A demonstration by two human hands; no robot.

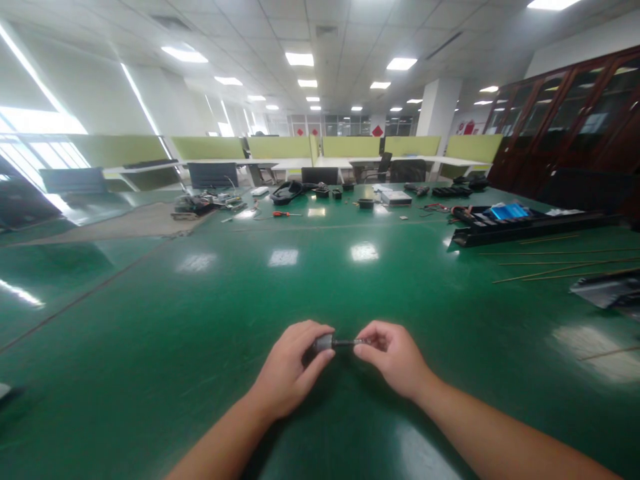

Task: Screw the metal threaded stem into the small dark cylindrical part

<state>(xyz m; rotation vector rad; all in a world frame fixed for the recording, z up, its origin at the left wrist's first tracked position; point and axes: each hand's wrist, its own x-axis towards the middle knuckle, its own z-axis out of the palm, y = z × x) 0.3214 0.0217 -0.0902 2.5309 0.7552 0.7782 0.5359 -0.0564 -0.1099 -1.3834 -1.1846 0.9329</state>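
Note:
Near the front of the green table (320,280), my left hand (295,363) is wrapped round a grey cylindrical part (324,342). A thin dark shaft (344,343) sticks out of that part to the right, lying roughly level. My right hand (393,353) pinches the far end of the shaft between thumb and fingers. The left end of the cylinder is hidden in my left palm. What exactly sits at the right fingertips is too small to tell.
Toward the back are an orange screwdriver (283,214), a black headset-like item (286,192), small black boxes (365,203) and a heap of parts (200,203). At right lie a long black tray (520,230) and several thin rods (560,270).

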